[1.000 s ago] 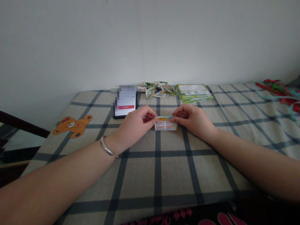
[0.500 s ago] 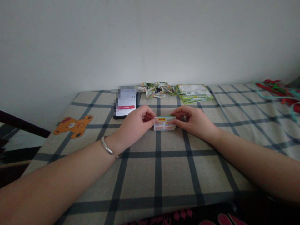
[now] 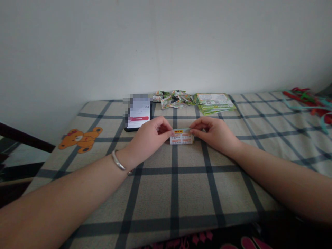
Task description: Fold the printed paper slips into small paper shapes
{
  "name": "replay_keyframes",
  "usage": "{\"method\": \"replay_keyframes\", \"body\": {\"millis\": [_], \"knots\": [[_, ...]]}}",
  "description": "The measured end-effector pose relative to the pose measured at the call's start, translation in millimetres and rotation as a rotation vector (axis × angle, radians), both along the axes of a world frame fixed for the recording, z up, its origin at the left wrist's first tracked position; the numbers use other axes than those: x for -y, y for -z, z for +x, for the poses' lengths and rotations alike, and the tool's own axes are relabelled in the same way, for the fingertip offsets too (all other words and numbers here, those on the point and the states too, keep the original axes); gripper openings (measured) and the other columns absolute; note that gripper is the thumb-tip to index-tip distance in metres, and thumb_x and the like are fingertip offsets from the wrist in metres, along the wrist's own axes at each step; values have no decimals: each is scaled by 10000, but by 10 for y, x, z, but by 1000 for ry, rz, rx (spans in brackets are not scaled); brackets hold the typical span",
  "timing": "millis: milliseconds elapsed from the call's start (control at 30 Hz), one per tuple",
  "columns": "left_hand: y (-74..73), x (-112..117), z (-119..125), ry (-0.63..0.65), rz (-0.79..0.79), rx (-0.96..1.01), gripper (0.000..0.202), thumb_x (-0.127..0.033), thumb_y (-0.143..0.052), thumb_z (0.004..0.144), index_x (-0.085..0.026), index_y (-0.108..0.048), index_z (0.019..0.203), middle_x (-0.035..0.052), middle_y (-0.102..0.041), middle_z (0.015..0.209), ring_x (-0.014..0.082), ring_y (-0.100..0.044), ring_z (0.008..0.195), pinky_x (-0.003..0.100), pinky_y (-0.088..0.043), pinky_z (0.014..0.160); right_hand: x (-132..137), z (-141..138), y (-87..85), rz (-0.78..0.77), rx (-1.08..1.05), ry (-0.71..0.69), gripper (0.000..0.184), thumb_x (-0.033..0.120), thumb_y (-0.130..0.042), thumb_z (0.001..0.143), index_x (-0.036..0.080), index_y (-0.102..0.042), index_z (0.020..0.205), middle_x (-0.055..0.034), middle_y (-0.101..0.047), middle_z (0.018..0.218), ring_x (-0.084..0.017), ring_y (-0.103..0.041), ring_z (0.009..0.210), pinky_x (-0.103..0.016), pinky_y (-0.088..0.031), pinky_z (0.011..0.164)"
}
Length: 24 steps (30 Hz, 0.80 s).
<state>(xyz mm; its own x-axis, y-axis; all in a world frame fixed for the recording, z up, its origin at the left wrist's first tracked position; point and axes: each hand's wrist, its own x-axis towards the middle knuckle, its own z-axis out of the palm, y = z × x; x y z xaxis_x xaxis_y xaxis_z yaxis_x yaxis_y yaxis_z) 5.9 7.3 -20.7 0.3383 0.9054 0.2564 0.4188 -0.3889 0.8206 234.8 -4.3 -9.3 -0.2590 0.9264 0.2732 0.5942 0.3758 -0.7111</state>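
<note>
A small piece of printed paper (image 3: 182,139), white with orange text and a yellow label along its top, is held just at the tablecloth between both hands. It looks folded, with the printed side toward me. My left hand (image 3: 157,130) pinches its left end between thumb and fingers, and a silver bangle circles that wrist. At the right end, my right hand (image 3: 211,132) pinches it the same way. The fingertips behind the paper are partly hidden.
Beyond my left hand lies a phone (image 3: 138,114) with its screen lit. Several folded paper pieces (image 3: 174,100) and a stack of green leaflets (image 3: 215,103) lie near the wall. A bear cutout (image 3: 81,139) is at left, coloured ribbons (image 3: 308,100) at far right, on the checked tablecloth (image 3: 153,197).
The top edge of the paper has tilted slightly, showing its yellow label a little differently. Both hands keep their pinch in nearly the same place.
</note>
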Motion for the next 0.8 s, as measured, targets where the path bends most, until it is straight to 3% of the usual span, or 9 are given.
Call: {"method": "replay_keyframes", "body": {"millis": [467,700,800], "knots": [[-95,53,32,-27,100,-166,62,-220,-642,806,-186,-619,758,-15,-669,725,130,-602,655,269,-459,622,-35,-13,25,-83,0,-1,66,270,-679,787,219,-708,816,-14,-730,767,-155,-658,667,-275,-499,599],[-99,16,47,-23,276,-376,70,-181,-667,783,-192,-633,723,-3,-647,741,171,-573,761,303,-430,696,-83,-7,20,166,236,-31,37,234,-689,789,232,-724,779,-10,-691,745,-171,-601,741,-316,-438,699],[-84,-5,48,1,351,-424,74,-171,-659,788,-193,-629,724,2,-646,732,184,-562,783,318,-419,718,-107,-10,27,192,279,-56,31,232,-695,793,228,-722,777,-10,-695,751,-172,-593,752,-332,-423,741]]}}
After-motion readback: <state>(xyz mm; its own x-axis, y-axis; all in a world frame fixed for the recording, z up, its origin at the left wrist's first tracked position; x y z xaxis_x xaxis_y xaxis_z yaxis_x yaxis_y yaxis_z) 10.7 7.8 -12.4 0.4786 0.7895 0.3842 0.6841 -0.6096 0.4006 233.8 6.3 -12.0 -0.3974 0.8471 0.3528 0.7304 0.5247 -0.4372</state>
